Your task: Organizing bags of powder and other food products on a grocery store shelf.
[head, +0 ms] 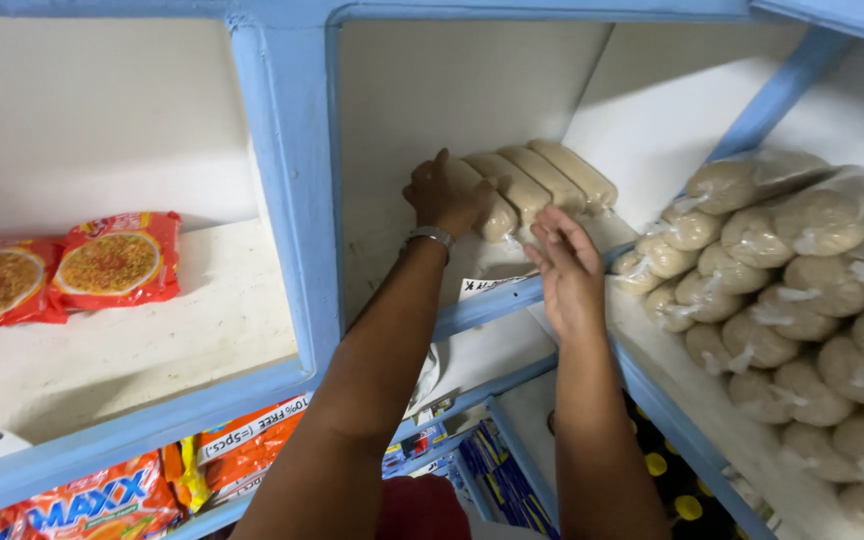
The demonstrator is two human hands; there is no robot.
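Observation:
A row of several long clear bags of tan grain [542,178] lies on the white shelf [392,250] in the middle compartment. My left hand [446,194], with a metal watch on the wrist, rests on the left end of that row, fingers curled over the nearest bag. My right hand [565,265] reaches in just below and to the right, fingers spread, at the front edge of the row and touching or nearly touching a bag's knotted end. It holds nothing.
A big stack of round knotted grain bags [802,300] fills the right shelf. Two red noodle packets [62,268] lie on the left shelf. Blue posts [292,180] divide the compartments. Lower shelves hold orange and blue packets [102,495]. A paper label [487,285] hangs at the shelf edge.

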